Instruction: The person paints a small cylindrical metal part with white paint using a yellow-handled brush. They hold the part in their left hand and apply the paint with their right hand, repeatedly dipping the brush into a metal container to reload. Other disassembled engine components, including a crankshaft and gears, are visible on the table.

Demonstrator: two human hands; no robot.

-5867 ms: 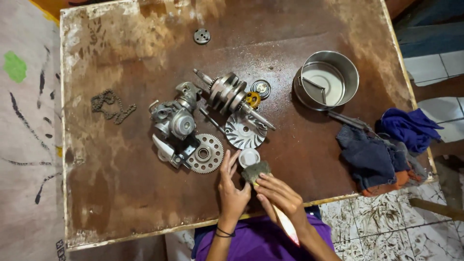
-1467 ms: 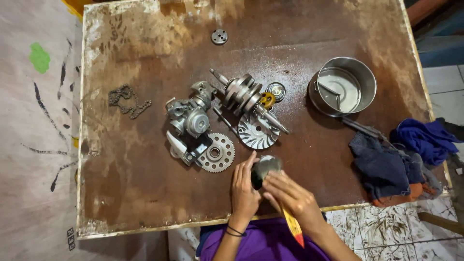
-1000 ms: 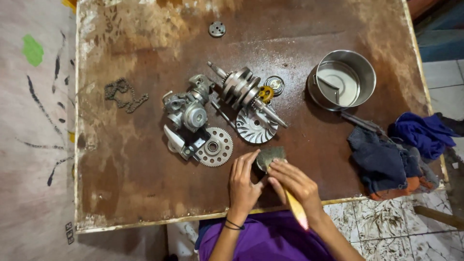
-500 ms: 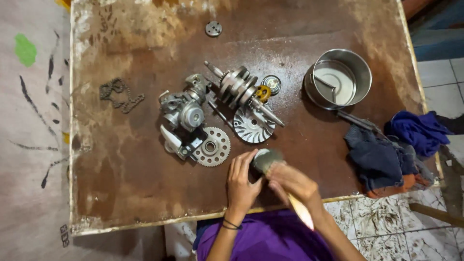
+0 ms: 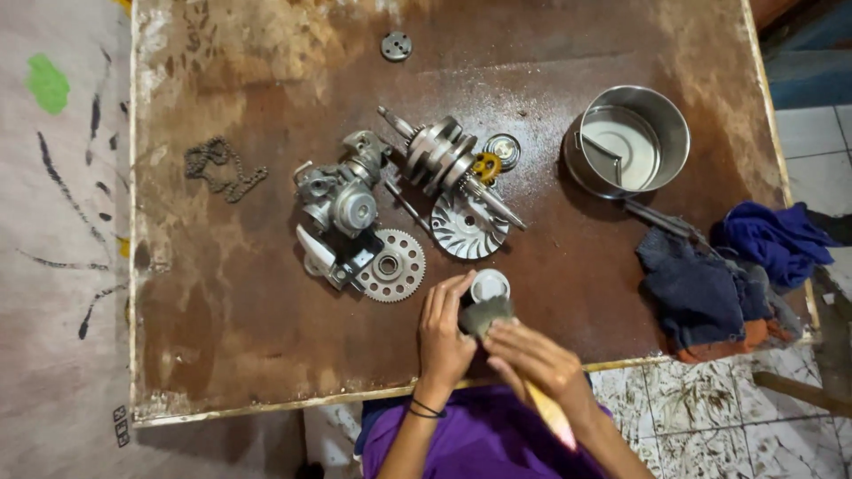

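Observation:
My left hand grips a small round metal part with a pale top, near the table's front edge. My right hand holds a paintbrush by its pale handle, and the grey bristles press on the part's side. Just beyond my hands lie a toothed sprocket and a finned round pulley plate. Behind them rest a crankshaft and a small carburettor-like assembly.
A steel pot holding liquid stands at the right of the brown table. Blue and dark rags are piled at the right edge. A chain lies at the left, and a small round disc at the back.
The brush bristles have shifted over the round part while my left hand turns it slightly; its pale top now shows. My hands stay at the table's front edge.

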